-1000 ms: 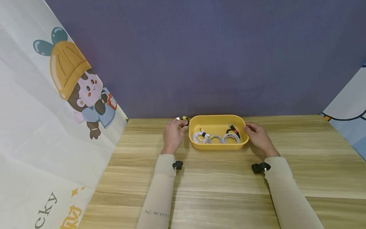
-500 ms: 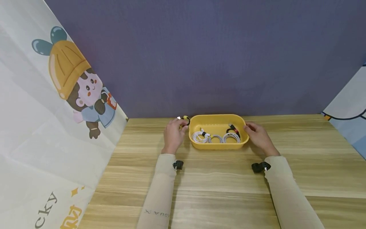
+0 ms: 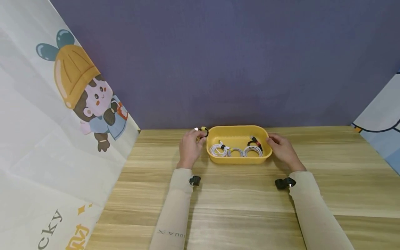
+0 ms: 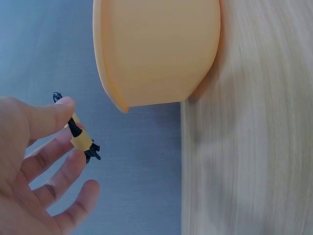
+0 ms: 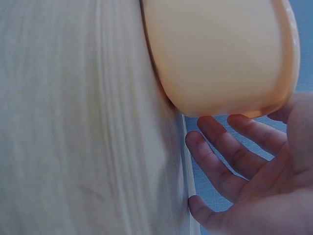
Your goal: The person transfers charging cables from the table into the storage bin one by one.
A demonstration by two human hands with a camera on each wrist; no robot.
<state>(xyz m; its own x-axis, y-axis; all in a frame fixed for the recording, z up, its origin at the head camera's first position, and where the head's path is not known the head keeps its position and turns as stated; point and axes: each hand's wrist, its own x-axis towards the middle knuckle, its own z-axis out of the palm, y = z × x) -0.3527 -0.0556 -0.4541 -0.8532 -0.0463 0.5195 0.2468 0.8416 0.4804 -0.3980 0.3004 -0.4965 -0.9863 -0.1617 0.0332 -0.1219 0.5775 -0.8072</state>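
My left hand [image 3: 189, 148] pinches a bundled black cable [image 4: 74, 128] between thumb and fingers, just left of the yellow plastic bin [image 3: 239, 160]. A yellow tie [image 4: 82, 140] wraps the bundle, and part of it hides behind the fingers. On the bin's right end, my right hand [image 3: 284, 150] holds the rim, thumb at the top and fingertips against the outer wall [image 5: 220, 58]. Inside lie a white cable coil [image 3: 215, 150] with a black tie, a thinner grey coil with a yellow tie [image 3: 231, 149], another pale coil [image 3: 253, 147] and a black cable with a red tie [image 3: 257, 142].
The bin stands near the back edge of a wood-grain table [image 3: 237, 208]. A dark blue-grey panel [image 3: 218, 62] rises behind it. White sheeting with a cartoon figure [image 3: 90, 90] borders the left side. Both wrists wear small black cameras [image 3: 194, 180].
My left hand, with the black cable, has drifted very slightly right toward the bin. The right hand, the bin and its contents stay as they were.
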